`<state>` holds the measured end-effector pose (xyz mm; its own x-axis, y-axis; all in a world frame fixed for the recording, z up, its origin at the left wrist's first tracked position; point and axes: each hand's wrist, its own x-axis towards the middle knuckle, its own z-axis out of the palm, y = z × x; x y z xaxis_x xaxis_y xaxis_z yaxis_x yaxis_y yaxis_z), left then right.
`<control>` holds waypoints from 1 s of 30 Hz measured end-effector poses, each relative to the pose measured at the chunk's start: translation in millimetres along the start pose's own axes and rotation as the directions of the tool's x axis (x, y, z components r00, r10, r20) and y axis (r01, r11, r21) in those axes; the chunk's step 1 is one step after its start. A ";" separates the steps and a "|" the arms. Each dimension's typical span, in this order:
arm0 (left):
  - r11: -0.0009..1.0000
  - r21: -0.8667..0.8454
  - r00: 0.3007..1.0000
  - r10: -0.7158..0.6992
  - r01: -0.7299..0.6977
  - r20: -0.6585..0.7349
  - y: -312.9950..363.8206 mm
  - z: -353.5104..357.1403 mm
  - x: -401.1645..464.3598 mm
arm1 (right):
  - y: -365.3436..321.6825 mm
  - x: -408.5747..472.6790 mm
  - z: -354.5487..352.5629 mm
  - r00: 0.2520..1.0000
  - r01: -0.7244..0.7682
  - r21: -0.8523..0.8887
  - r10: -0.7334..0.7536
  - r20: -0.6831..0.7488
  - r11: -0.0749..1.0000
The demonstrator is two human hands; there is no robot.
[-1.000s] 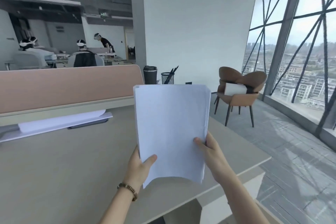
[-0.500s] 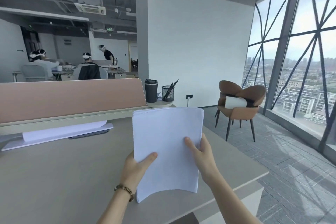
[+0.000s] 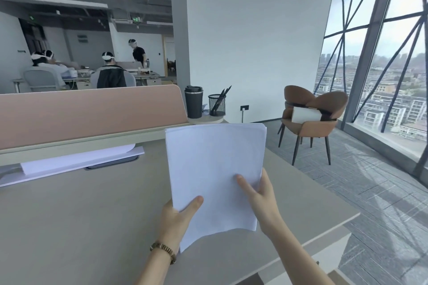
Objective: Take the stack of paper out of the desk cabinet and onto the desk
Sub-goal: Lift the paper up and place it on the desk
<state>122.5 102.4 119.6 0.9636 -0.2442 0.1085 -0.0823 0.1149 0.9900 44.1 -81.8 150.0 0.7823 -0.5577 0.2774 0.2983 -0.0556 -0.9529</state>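
Observation:
A white stack of paper (image 3: 215, 169) hangs over the beige desk (image 3: 81, 215), tilted with its far edge low toward the desktop and its near edge sagging. My left hand (image 3: 178, 217) grips the stack's lower left edge, thumb on top. My right hand (image 3: 261, 199) holds the right edge, thumb pressed on the top sheet. Whether the stack touches the desk I cannot tell. The desk cabinet is out of view.
A second white sheet pile (image 3: 76, 159) and a dark slot lie at the back of the desk, below a pink divider panel (image 3: 92, 113). A black tumbler (image 3: 194, 102) and mesh pen cup (image 3: 217, 104) stand beyond. A brown chair (image 3: 310, 120) sits right, by the window.
Both hands have lowered the paper stack toward the desk and tipped it flatter. My view has risen, showing more of the ceiling and room.

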 end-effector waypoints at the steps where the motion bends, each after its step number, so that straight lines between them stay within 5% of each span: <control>1: 1.000 0.000 1.000 0.004 -0.004 -0.001 -0.4 0.0 -0.6 | 1.1 0.4 1.0 1.000 0.000 0.010 0.000 -0.017 1.000; 10: 0.998 0.050 0.999 -0.022 0.024 -0.025 -13.6 -0.1 1.8 | 41.0 -3.3 3.9 0.999 -0.039 0.023 0.040 -0.031 0.999; 22: 0.980 0.174 0.990 -0.114 0.098 0.086 -6.1 47.3 58.9 | 37.6 67.4 -33.0 0.972 -0.184 -0.303 0.129 -0.194 0.935; 30: 0.951 0.283 0.992 -0.122 0.129 -0.042 -32.5 108.3 115.5 | 70.2 152.9 -64.9 0.918 -0.390 -0.458 0.300 -0.259 0.799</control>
<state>209.0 -33.9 109.8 0.9763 -0.2159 -0.0173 -0.0257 -0.1944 0.9806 149.2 -224.8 117.5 0.6659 -0.7434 -0.0630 -0.3174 -0.2059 -0.9257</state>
